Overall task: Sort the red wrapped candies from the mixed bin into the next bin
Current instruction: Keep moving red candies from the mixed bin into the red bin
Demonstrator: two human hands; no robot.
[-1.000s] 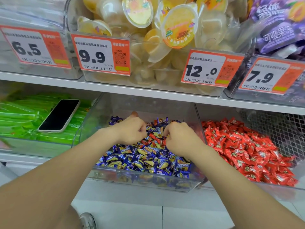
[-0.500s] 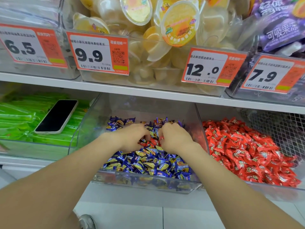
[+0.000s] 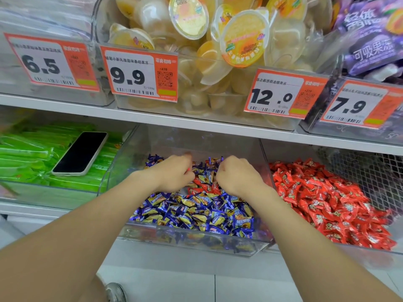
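Observation:
The clear mixed bin (image 3: 196, 239) holds several blue-and-yellow wrapped candies (image 3: 196, 212), with a small cluster of red wrapped candies (image 3: 202, 186) in the middle. Both my hands are inside it, knuckles up and fingers curled down into the pile. My left hand (image 3: 172, 171) sits left of the red cluster, and a bit of red wrapper shows at its fingers. My right hand (image 3: 237, 173) sits right of the cluster, and its fingertips are hidden. The bin to the right (image 3: 359, 253) is heaped with red candies (image 3: 322, 199).
A phone (image 3: 80, 152) lies on green packs (image 3: 26, 158) in the left bin. A shelf edge (image 3: 196, 125) runs just above the hands, under bins of jelly cups (image 3: 218, 62) with price tags. Wire mesh (image 3: 370, 171) backs the red bin.
My hands came together over the red cluster half a second ago and have now drawn slightly apart, uncovering several red candies between them. The camera view shifted a little.

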